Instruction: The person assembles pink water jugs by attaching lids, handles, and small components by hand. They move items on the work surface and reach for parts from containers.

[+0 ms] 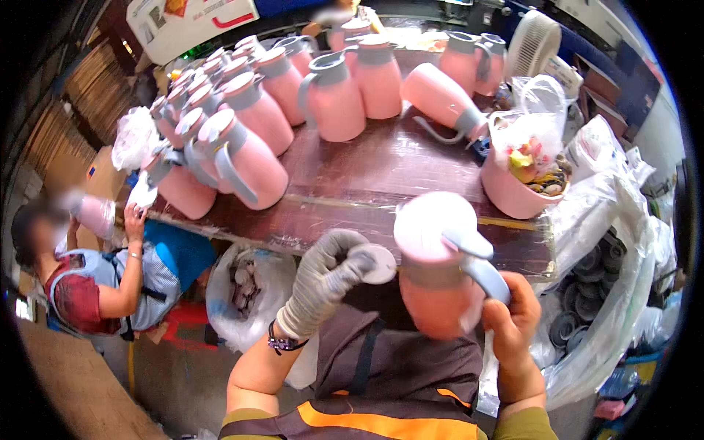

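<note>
Pink, glossy, round-bodied jug [434, 309] with a grey collar [431, 276], white rounded lid [425, 224] and blue-grey looped handle [487, 280]: roughly upright before me, at the near edge of the dark red-brown worktop [367, 176]. Cannot tell whether its base rests on anything; lower end blurred.

Right grip [515, 312], bare, is closed around the lower part of the handle, thumb toward me. Left grip [326, 275], in a grey-white knit glove, pinches a small white flat disc [381, 265] just beside the jug; contact between the two unclear.

Handling, my judgement: body hard and stiff, probably hollow and modest in weight. Gloss suggests a slick wall for bare skin; I would expect the knit to bite better. Handle seems the surest hold, though it sits off to one side, so I expect some twist; a palm under the base or around the collar should steady it. I would not lift by the lid, since its fastening is unseen. Possibly fragile inside; I would treat knocks with care. Disc looks light, thin, rigid: best taken by its rim.
</note>
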The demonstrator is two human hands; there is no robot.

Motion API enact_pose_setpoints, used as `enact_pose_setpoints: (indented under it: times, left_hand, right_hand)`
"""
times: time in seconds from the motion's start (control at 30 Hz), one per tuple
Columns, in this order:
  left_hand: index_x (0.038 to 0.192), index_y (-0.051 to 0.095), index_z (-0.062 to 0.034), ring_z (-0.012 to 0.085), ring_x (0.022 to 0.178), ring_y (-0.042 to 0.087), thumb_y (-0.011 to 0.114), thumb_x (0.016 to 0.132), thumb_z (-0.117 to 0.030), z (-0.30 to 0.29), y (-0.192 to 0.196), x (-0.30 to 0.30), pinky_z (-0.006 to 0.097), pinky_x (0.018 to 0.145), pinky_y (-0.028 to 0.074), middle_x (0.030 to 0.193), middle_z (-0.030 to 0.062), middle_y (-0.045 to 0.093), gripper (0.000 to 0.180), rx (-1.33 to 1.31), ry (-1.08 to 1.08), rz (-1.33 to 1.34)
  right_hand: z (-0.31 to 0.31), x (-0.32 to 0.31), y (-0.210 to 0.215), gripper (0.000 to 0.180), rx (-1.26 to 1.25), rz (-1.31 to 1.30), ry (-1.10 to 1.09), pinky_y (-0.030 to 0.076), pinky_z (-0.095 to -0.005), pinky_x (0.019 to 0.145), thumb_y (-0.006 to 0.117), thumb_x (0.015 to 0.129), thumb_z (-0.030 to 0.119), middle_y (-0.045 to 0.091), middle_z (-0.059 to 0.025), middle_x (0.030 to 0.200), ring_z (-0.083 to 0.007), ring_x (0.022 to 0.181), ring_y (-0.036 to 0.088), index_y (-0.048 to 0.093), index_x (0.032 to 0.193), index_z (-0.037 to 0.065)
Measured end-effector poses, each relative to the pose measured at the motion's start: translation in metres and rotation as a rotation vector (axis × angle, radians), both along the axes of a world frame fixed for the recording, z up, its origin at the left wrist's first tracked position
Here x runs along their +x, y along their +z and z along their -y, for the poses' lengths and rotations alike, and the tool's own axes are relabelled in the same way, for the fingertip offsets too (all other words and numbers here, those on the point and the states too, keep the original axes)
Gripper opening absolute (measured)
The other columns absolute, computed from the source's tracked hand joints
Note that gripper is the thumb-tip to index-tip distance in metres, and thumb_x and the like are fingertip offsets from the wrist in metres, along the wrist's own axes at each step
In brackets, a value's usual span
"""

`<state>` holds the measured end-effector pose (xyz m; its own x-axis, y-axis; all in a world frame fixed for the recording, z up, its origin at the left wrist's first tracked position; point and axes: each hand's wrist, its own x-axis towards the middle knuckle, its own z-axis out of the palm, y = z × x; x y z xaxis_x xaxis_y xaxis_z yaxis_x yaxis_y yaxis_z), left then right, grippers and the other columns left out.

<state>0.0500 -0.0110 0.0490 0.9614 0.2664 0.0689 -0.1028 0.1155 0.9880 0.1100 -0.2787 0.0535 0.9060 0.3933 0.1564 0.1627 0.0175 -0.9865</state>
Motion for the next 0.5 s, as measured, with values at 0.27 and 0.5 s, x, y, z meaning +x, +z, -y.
enact_pose_setpoints:
  times: [0.27, 0.5]
  left_hand:
    - [0.117, 0.059, -0.0064, 0.0307, 0.098, 0.061, 0.072, 0.075, -0.011, 0.035, 0.003, -0.044, 0.039, 0.086, 0.050, 0.113, 0.0136, 0.060, 0.044, 1.125, 0.069, 0.478]
    - [0.132, 0.048, -0.0098, 0.0335, 0.092, 0.065, 0.067, 0.078, -0.024, 0.071, -0.040, -0.017, 0.043, 0.074, 0.053, 0.109, 0.0158, 0.064, 0.058, 1.000, -0.664, -0.091]
  right_hand:
    - [-0.012, 0.000, -0.019, 0.023, -0.553, -0.049, 0.400, 0.050, -0.0377, 0.066, 0.064, 0.086, 0.015, 0.066, -0.0160, 0.081, -0.0288, 0.073, 0.065, 0.062, 0.102, -0.001]
    - [-0.001, -0.003, -0.040, 0.031, -0.556, -0.259, 0.790, 0.049, -0.0376, 0.082, 0.054, 0.095, 0.033, 0.066, -0.0174, 0.101, -0.0307, 0.092, 0.063, 0.064, 0.106, 0.005]
